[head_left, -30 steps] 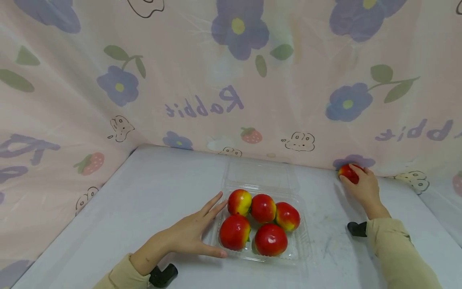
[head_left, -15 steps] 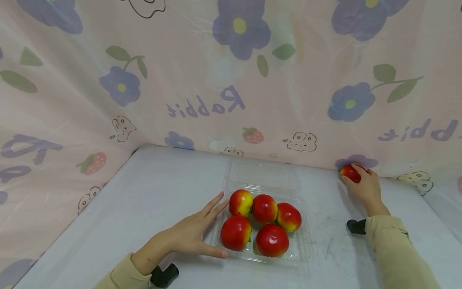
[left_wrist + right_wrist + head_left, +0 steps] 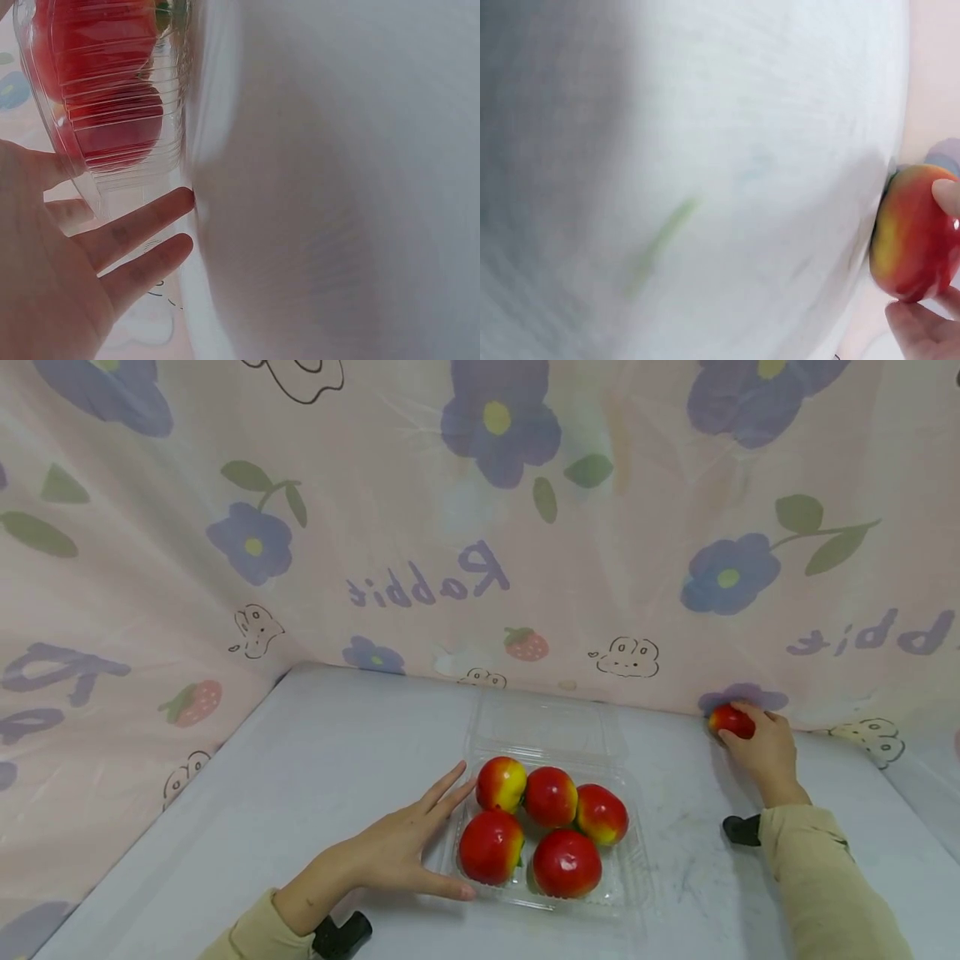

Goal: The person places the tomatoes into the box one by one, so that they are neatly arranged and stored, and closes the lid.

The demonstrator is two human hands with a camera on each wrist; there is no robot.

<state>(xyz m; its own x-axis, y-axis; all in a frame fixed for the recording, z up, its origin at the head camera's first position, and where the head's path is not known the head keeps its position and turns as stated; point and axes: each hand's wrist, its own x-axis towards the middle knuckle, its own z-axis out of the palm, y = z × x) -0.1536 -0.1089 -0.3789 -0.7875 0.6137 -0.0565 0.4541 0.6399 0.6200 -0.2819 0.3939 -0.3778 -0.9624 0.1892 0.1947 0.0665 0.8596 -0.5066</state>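
Right hand (image 3: 768,753) pinches a red-yellow fruit (image 3: 729,722), far right; left hand (image 3: 401,850), fingers spread, flanks the clear clamshell (image 3: 613,875). Step appears to be grasping; next move calls for firm hold.

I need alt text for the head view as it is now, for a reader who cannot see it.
A person's right hand grips a red-and-yellow fruit near the far edge of a white table. The spread left hand is at the left side of an open clear box holding five similar fruits.
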